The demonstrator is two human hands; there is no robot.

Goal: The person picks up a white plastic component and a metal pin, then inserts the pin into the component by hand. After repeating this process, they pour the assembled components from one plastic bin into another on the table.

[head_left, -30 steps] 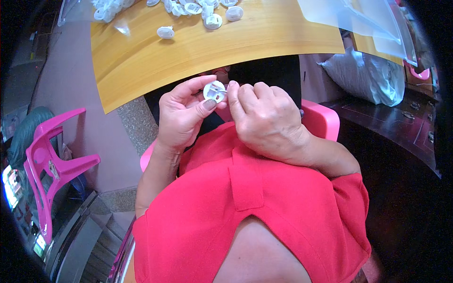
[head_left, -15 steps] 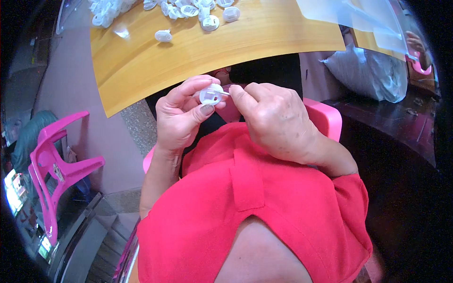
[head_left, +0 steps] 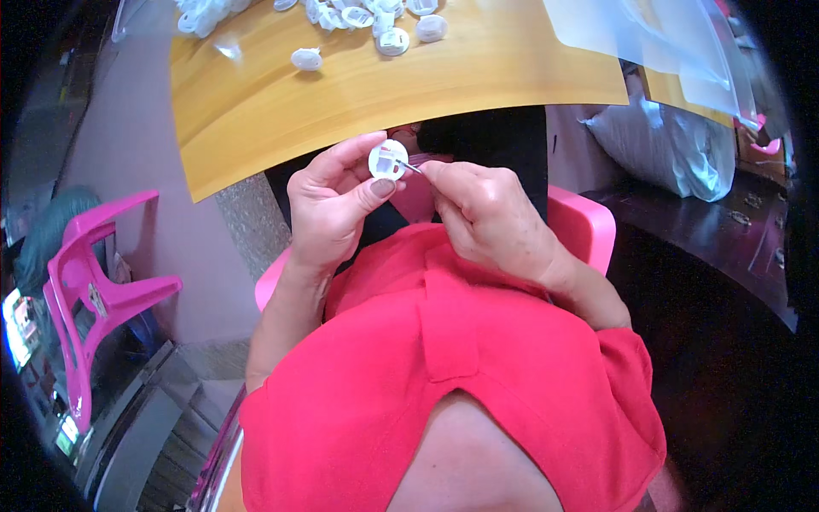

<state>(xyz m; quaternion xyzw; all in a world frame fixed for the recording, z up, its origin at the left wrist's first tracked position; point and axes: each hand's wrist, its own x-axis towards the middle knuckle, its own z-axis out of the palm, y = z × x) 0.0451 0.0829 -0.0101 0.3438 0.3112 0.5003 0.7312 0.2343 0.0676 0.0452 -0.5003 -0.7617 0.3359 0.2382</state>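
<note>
Disc [head_left: 386, 160] pinched in left hand [head_left: 331, 201], rod [head_left: 411, 166] in right [head_left: 497, 220].

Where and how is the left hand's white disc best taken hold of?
Pinch the white disc, probably, at its round upper-right rim, coming from the table side: that edge looks uncovered. The left hand has its thumb over the lower edge, and a thin tool in the right hand slants in from lower right.

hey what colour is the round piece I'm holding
The round piece is white, clearest in the head view.
</note>
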